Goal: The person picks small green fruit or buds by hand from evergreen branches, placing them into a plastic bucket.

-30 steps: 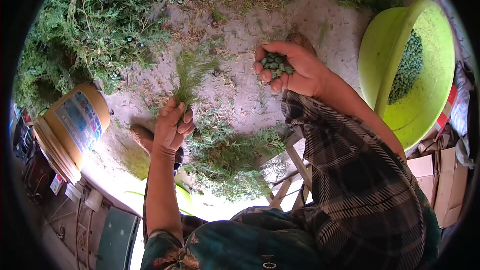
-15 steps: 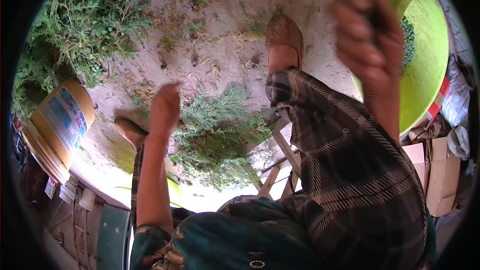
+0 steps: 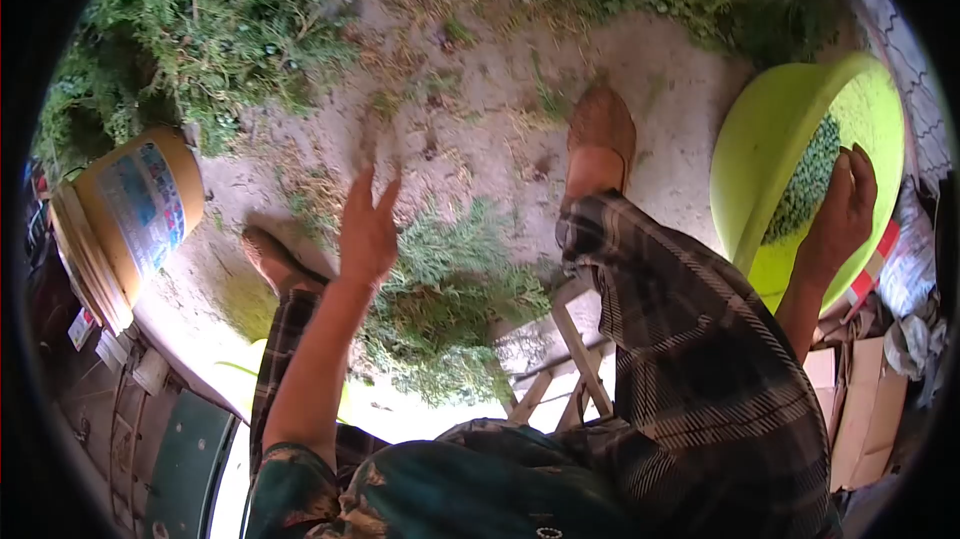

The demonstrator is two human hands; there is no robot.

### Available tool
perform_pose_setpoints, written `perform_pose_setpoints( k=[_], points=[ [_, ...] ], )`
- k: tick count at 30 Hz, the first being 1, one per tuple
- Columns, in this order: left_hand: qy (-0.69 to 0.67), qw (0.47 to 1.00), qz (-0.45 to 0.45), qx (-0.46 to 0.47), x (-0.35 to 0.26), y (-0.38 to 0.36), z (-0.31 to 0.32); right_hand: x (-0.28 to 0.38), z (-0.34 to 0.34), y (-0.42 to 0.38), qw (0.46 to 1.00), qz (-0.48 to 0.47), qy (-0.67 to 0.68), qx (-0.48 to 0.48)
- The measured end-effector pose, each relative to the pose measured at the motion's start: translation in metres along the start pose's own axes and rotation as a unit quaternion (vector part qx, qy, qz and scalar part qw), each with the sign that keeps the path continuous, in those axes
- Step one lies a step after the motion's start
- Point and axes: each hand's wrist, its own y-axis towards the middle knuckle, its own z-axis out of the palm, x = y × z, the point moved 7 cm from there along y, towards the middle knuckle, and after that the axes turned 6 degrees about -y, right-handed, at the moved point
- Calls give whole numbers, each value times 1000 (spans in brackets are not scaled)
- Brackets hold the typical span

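My left hand [image 3: 368,231] hovers over a feathery green conifer sprig [image 3: 440,269] lying between my legs. Its fingers are spread, and nothing shows in them. At the right, my right hand [image 3: 845,214] reaches over the rim of a lime-green tub [image 3: 735,174]. The fingers there are stretched out and somewhat bent; no held thing is visible, though the palm side is partly hidden. Inside the tub lies a heap of small round green cones [image 3: 806,179], close beside these fingers.
Cut conifer branches [image 3: 230,29] with cones pile up along the far side. A yellow bucket [image 3: 145,209] stands at the left. My shoes [image 3: 602,129] rest on the littered floor. Cardboard [image 3: 860,409] is at the lower right, and a wooden frame [image 3: 575,354] is below the sprig.
My right hand, a closed blur beside the tub before, has moved right and down over the cones and opened. My left hand's fingers have spread apart. The whole view has shifted slightly.
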Motion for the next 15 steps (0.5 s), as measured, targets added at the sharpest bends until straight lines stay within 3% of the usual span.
perform_pose_setpoints(
  k=[1, 2, 4, 5, 7, 8, 10, 11, 13, 14, 15],
  points=[
    [-14, 1000, -5, -4, -7, -7, -2, 20, 5, -2, 984, 101, 144, 9],
    [-29, 1000, -9, -5, -10, -15, 0, 44, 18, -3, 957, 105, 256, 92],
    [-83, 996, -38, 17, -9, -28, 8, 87, 49, -26, 850, 151, 434, 257],
    [-121, 990, -63, 41, -6, -34, 13, 111, 65, -39, 804, 111, 434, 391],
    [-165, 986, -32, -7, -2, -32, 3, 150, 94, -64, 746, 54, 396, 533],
    [-196, 977, -67, -42, 7, -25, -6, 151, 116, -83, 697, 102, 394, 591],
    [-279, 939, -183, -80, 23, -4, -32, 160, 146, -100, 676, 89, 400, 613],
    [-320, 928, -184, -55, 29, 14, -38, 164, 156, -109, 653, 78, 400, 638],
    [-405, 853, -257, 204, 15, 35, -45, 164, 172, -119, 636, 71, 393, 660],
    [-405, 854, -257, 199, 29, 45, -44, 164, 178, -125, 619, 66, 385, 681],
    [-309, 933, -162, 90, 48, 62, -58, 164, 184, -128, 620, 63, 387, 680]
  ],
)
